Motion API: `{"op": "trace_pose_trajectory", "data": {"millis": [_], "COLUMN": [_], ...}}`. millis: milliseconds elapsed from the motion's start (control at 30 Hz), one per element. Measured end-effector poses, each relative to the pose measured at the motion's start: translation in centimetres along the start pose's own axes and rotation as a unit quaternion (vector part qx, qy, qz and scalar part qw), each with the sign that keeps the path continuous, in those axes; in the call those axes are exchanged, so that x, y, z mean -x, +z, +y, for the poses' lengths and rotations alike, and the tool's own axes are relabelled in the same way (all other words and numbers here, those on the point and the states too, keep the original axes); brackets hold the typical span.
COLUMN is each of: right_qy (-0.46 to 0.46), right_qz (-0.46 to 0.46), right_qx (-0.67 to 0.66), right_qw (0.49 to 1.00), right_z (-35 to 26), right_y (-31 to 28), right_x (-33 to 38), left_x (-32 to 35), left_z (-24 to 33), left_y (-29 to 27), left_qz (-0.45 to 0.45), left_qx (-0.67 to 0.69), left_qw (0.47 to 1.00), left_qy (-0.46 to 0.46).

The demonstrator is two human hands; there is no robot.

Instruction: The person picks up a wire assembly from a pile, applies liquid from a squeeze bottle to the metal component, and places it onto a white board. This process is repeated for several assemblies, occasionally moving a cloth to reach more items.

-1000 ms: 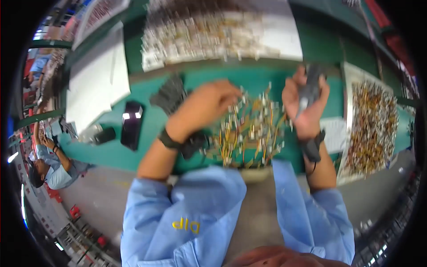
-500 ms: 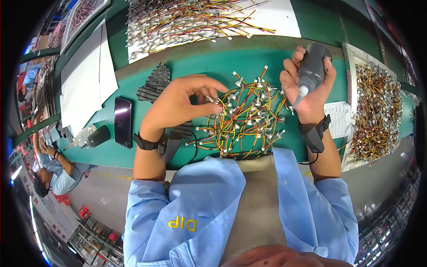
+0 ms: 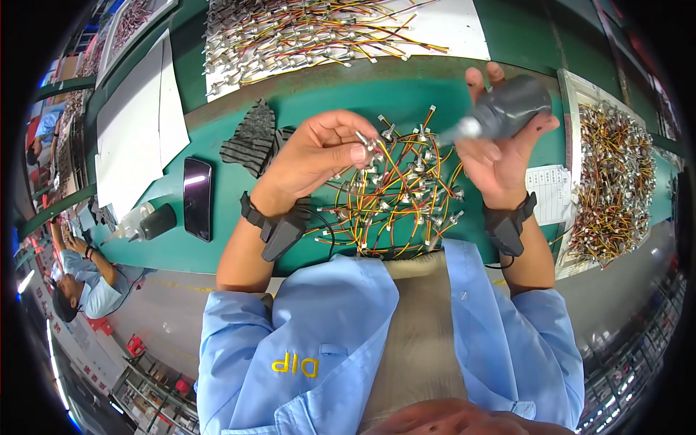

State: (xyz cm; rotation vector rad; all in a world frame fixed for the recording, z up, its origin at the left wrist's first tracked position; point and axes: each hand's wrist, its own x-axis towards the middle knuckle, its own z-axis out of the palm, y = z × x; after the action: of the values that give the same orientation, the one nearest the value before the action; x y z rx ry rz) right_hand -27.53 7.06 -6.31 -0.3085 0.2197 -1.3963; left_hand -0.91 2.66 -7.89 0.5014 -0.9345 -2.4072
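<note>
My left hand [image 3: 312,156] pinches a wired potentiometer [image 3: 367,142] between thumb and fingers, its metal shaft pointing up and left. It is above the left side of a loose pile of wired potentiometers [image 3: 406,194] with red, yellow and black leads and white plugs. In my right hand [image 3: 500,167] lies a dark squeeze bottle [image 3: 520,105], tipped on its side with its pale nozzle toward the left. The nozzle is blurred by motion and points toward the pile, apart from the pinched part. Both wrists wear black strapped devices.
A white-framed tray [image 3: 612,181] full of wired parts stands at the right, beside a paper form [image 3: 547,194]. More wired parts lie in rows on a white board [image 3: 457,32] at the back. Left are a phone [image 3: 197,199], dark striped cloth [image 3: 250,138], small bottles [image 3: 156,221] and white sheets [image 3: 134,130].
My left hand has lifted the potentiometer slightly up and right. My right hand has swung the bottle from nozzle-down to nearly level, with the nozzle now pointing left.
</note>
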Motion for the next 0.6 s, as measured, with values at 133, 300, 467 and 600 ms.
{"op": "trace_pose_trajectory", "data": {"millis": [133, 300, 467, 600], "right_qy": [-0.044, -0.194, -0.229, -0.227], "right_qz": [0.077, 0.019, -0.119, -0.095], "right_qx": [0.146, 0.411, 0.562, 0.578], "right_qw": [0.985, 0.890, 0.786, 0.778], "right_z": [0.3, 3.1, 4.2, 4.4], "right_y": [1.8, 2.2, 1.0, 1.1], "right_x": [0.2, 0.0, -0.1, 0.3], "left_x": [-0.4, -0.6, -0.3, -0.3], "left_z": [-1.4, -1.8, -2.3, -1.9], "left_y": [0.2, 0.7, 0.2, -0.2], "left_qz": [0.036, 0.038, 0.027, 0.006], "left_qx": [-0.038, -0.099, -0.065, -0.047], "left_qw": [0.999, 0.994, 0.997, 0.999], "left_qy": [0.002, -0.009, 0.019, 0.004]}}
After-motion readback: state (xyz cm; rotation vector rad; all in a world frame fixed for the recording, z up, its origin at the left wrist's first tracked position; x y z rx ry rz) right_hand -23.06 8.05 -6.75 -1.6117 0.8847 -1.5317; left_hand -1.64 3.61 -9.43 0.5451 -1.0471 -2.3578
